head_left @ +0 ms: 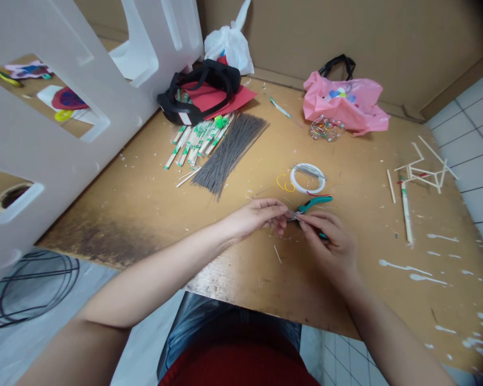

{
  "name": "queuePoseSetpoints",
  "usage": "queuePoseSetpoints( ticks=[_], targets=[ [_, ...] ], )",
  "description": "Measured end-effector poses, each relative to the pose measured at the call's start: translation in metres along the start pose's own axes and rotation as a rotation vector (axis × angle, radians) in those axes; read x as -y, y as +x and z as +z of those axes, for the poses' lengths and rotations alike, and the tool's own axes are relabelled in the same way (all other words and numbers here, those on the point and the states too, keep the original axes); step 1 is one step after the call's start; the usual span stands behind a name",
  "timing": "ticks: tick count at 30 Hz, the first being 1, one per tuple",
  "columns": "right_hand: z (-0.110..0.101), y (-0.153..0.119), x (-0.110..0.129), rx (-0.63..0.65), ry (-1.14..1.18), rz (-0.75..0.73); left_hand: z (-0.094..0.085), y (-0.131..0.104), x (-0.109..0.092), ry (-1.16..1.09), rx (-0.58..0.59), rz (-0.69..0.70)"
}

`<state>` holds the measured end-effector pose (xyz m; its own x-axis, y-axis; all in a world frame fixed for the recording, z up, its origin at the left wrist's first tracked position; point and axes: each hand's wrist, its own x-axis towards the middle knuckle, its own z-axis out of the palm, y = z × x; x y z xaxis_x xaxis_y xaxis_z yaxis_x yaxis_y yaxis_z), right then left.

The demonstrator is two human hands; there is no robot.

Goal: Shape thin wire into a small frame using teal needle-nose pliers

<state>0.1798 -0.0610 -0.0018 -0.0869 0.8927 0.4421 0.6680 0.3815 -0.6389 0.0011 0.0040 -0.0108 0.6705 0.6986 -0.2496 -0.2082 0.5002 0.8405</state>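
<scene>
My left hand (266, 215) and my right hand (327, 237) meet over the middle of the table, fingertips almost touching. Both are closed in a pinch on a small piece of thin wire (292, 215), silvery and partly covered by the fingers. Just behind the fingertips lie pliers with teal handles (317, 201); my right hand hides part of them. A white ring-shaped spool (293, 181) rests farther back, with curled yellow wire (284, 184) beside it. One short cut wire (277, 254) lies in front of my hands.
Left of centre, a bundle of grey wires (233, 153) lies near wrapped chopsticks (185, 147) and a black headset (169, 110). A pink bag (346, 102) and tangled wire form (327, 128) sit at the back. A stick frame (426, 174) and white drips are on the right.
</scene>
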Motion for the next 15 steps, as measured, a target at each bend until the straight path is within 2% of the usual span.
queuePoseSetpoints(
  ticks=[8, 11, 15],
  targets=[
    [-0.0006, -0.0017, -0.0084, 0.002, 0.198, 0.188, 0.0013, 0.0005, 0.003, 0.105, -0.007, 0.084],
    [-0.0007, -0.0008, -0.0083, 0.007, 0.195, 0.157, 0.0022, -0.0007, 0.0008, 0.153, -0.034, 0.07],
    [-0.0007, 0.0022, -0.0046, 0.014, 0.098, 0.013, 0.002, -0.0013, 0.0002, 0.175, -0.058, 0.088]
  ],
)
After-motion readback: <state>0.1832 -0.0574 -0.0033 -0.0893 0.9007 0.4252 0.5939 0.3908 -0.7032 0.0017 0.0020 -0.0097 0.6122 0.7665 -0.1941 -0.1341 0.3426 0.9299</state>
